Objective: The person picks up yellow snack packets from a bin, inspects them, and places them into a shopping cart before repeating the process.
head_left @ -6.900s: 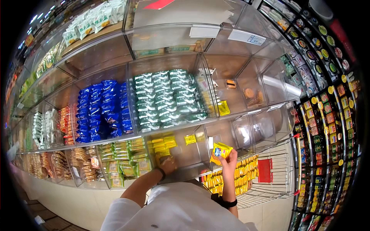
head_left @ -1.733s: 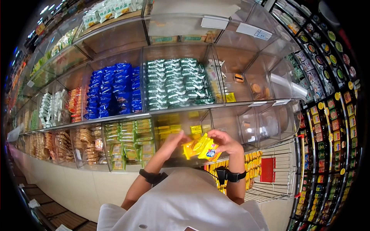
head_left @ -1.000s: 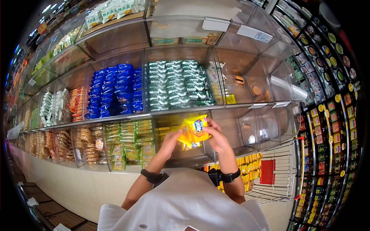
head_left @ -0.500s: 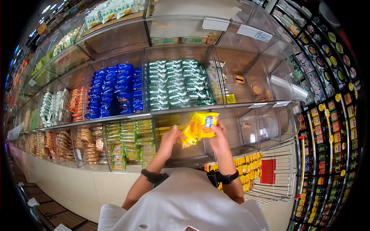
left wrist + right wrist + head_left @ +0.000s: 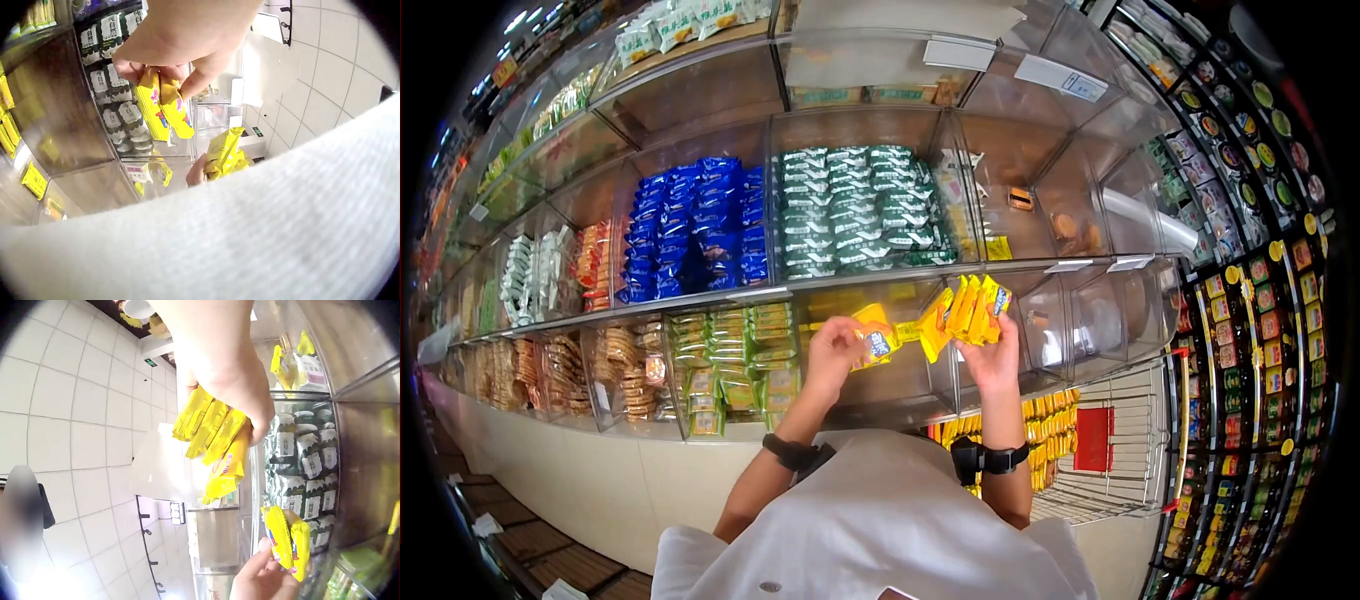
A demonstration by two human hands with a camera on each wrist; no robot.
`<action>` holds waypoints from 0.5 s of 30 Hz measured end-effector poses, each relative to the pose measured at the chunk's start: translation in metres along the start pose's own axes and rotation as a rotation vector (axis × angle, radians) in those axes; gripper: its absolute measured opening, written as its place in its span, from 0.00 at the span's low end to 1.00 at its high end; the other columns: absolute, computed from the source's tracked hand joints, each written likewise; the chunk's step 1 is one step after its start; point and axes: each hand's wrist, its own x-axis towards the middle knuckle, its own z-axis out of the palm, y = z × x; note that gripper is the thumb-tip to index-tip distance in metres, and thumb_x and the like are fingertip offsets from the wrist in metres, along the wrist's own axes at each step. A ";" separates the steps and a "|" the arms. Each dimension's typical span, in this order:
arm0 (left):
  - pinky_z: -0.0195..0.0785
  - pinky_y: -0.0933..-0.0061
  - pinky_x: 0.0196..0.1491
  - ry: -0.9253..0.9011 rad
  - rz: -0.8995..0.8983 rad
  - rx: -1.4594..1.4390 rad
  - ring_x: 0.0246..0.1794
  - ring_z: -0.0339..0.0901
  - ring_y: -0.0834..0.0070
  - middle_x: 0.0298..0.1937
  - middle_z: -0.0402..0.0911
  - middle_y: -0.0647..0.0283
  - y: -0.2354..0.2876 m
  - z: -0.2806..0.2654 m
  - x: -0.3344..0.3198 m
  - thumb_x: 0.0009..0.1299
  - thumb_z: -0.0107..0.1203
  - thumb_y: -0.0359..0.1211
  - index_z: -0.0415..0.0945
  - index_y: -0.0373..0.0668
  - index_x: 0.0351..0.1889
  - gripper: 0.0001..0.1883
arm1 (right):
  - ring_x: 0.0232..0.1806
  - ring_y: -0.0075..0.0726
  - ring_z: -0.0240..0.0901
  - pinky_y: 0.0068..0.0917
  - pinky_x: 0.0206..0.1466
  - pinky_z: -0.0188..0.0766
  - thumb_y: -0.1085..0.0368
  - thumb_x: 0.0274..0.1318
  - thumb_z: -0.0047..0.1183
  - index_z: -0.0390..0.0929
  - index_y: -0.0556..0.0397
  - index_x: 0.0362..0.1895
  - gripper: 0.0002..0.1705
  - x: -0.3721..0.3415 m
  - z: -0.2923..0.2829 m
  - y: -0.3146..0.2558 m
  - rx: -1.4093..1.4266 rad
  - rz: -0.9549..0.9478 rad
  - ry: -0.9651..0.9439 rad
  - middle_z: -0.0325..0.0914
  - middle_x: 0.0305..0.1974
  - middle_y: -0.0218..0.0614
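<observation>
Stacked glossy blue plastic packets (image 5: 662, 225), separated by a clear plastic divider (image 5: 773, 190) from stacked dark-green-and-white packets (image 5: 855, 212). Row below: green-and-yellow packets (image 5: 732, 345), right of round brown wrapped biscuits (image 5: 617, 358).

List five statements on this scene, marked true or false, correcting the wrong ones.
1. The left hand and right hand each hold yellow packets. True.
2. The right hand holds fewer packets than the left hand. False: it holds more.
3. In the head view, blue packets are left of green-and-white packets. True.
4. The cart has a red panel. True.
5. Everything visible in the cart is blue. False: the cart packets are mostly yellow.
</observation>
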 end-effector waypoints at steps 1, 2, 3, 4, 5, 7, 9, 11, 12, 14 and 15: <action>0.58 0.83 0.19 0.001 -0.005 -0.002 0.18 0.69 0.82 0.19 0.65 0.71 -0.001 0.000 -0.001 0.53 0.52 0.18 0.66 0.41 0.33 0.12 | 0.56 0.42 0.59 0.46 0.58 0.53 0.54 0.49 0.44 0.66 0.49 0.50 0.23 0.000 0.001 0.002 -0.017 0.008 0.001 0.65 0.53 0.37; 0.57 0.83 0.19 0.002 -0.011 -0.004 0.18 0.69 0.82 0.20 0.64 0.71 -0.002 0.001 -0.001 0.53 0.52 0.18 0.65 0.42 0.33 0.13 | 0.56 0.42 0.59 0.46 0.58 0.53 0.54 0.49 0.44 0.66 0.49 0.50 0.23 0.000 0.001 0.004 -0.034 0.017 0.002 0.65 0.53 0.37; 0.58 0.83 0.18 -0.017 -0.026 -0.019 0.18 0.68 0.81 0.22 0.64 0.70 0.000 0.001 0.000 0.52 0.53 0.17 0.60 0.43 0.29 0.15 | 0.55 0.41 0.60 0.45 0.57 0.54 0.54 0.49 0.44 0.66 0.50 0.50 0.23 0.000 0.000 0.006 -0.013 0.034 -0.008 0.66 0.52 0.37; 0.59 0.83 0.18 -0.016 -0.020 -0.006 0.18 0.68 0.81 0.23 0.64 0.69 0.000 0.001 -0.001 0.52 0.54 0.17 0.59 0.44 0.29 0.15 | 0.55 0.41 0.60 0.44 0.57 0.54 0.54 0.49 0.44 0.66 0.51 0.50 0.23 0.001 0.001 0.008 -0.025 0.034 -0.016 0.66 0.52 0.37; 0.59 0.82 0.17 -0.015 -0.014 0.007 0.18 0.68 0.81 0.24 0.64 0.69 0.000 0.001 -0.001 0.51 0.54 0.17 0.58 0.44 0.28 0.16 | 0.55 0.41 0.60 0.44 0.57 0.54 0.54 0.49 0.43 0.66 0.51 0.50 0.23 0.002 0.001 0.010 -0.038 0.036 -0.024 0.66 0.52 0.37; 0.61 0.81 0.16 -0.029 -0.001 0.063 0.19 0.68 0.81 0.26 0.63 0.67 0.003 0.002 -0.001 0.49 0.56 0.18 0.53 0.46 0.25 0.21 | 0.54 0.41 0.61 0.42 0.57 0.55 0.55 0.50 0.43 0.66 0.52 0.50 0.24 0.003 0.000 0.014 -0.032 0.052 -0.021 0.66 0.52 0.37; 0.62 0.81 0.17 -0.027 0.002 0.068 0.20 0.69 0.80 0.26 0.63 0.67 0.009 0.004 -0.003 0.49 0.57 0.18 0.55 0.45 0.29 0.20 | 0.54 0.40 0.61 0.41 0.58 0.55 0.55 0.50 0.43 0.66 0.53 0.50 0.24 0.003 0.004 0.016 -0.043 0.058 -0.012 0.66 0.51 0.38; 0.63 0.81 0.18 0.010 0.030 0.071 0.22 0.69 0.79 0.27 0.63 0.67 0.009 0.007 -0.004 0.49 0.58 0.19 0.57 0.44 0.33 0.21 | 0.53 0.40 0.62 0.40 0.58 0.55 0.57 0.50 0.44 0.65 0.54 0.49 0.23 0.004 0.001 0.019 -0.030 0.081 -0.020 0.67 0.50 0.38; 0.64 0.81 0.19 0.046 0.055 0.071 0.23 0.70 0.78 0.27 0.64 0.67 0.007 0.009 -0.004 0.50 0.58 0.20 0.58 0.44 0.35 0.21 | 0.53 0.39 0.62 0.39 0.57 0.56 0.59 0.50 0.45 0.65 0.55 0.49 0.22 0.005 -0.002 0.021 -0.011 0.101 -0.032 0.68 0.49 0.38; 0.65 0.82 0.22 0.077 0.034 0.040 0.25 0.70 0.78 0.29 0.67 0.66 0.000 0.008 -0.003 0.50 0.59 0.22 0.59 0.42 0.39 0.22 | 0.52 0.38 0.63 0.39 0.57 0.57 0.61 0.49 0.47 0.66 0.55 0.48 0.20 0.007 -0.007 0.023 -0.003 0.118 -0.041 0.69 0.48 0.37; 0.65 0.82 0.23 0.073 -0.012 0.010 0.26 0.70 0.78 0.30 0.68 0.65 -0.003 0.005 -0.002 0.51 0.59 0.22 0.60 0.42 0.40 0.22 | 0.51 0.38 0.63 0.38 0.56 0.57 0.61 0.49 0.47 0.66 0.55 0.47 0.20 0.005 -0.002 0.024 -0.014 0.116 -0.039 0.69 0.47 0.37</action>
